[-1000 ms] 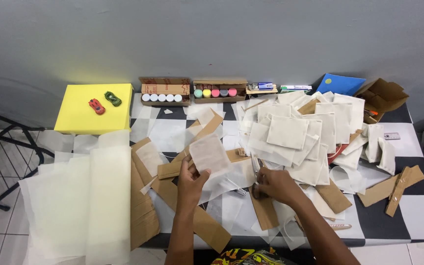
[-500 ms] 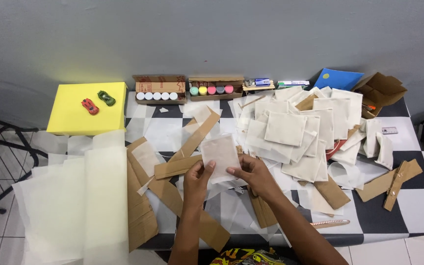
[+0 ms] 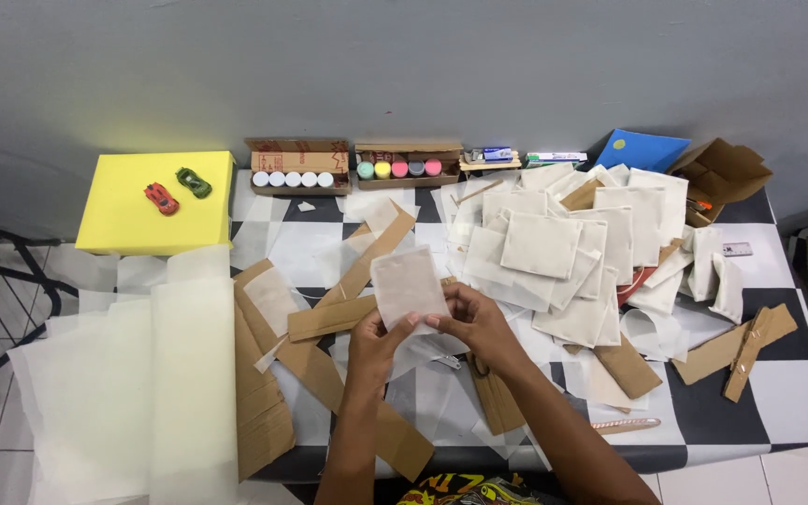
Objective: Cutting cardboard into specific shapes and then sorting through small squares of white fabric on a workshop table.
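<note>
We work over the checkered table (image 3: 778,393), with translucent sheets (image 3: 133,393) at lower left and a pile of finished white pouches (image 3: 563,252) at centre right. At centre our left hand (image 3: 376,341) and right hand (image 3: 474,318) pinch one small white pouch (image 3: 407,285) upright; cardboard strips (image 3: 329,318) remain unused.

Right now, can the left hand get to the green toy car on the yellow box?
Probably not freely: the left hand holds the white pouch with the right hand, and the green car sits far off on the yellow box.
</note>
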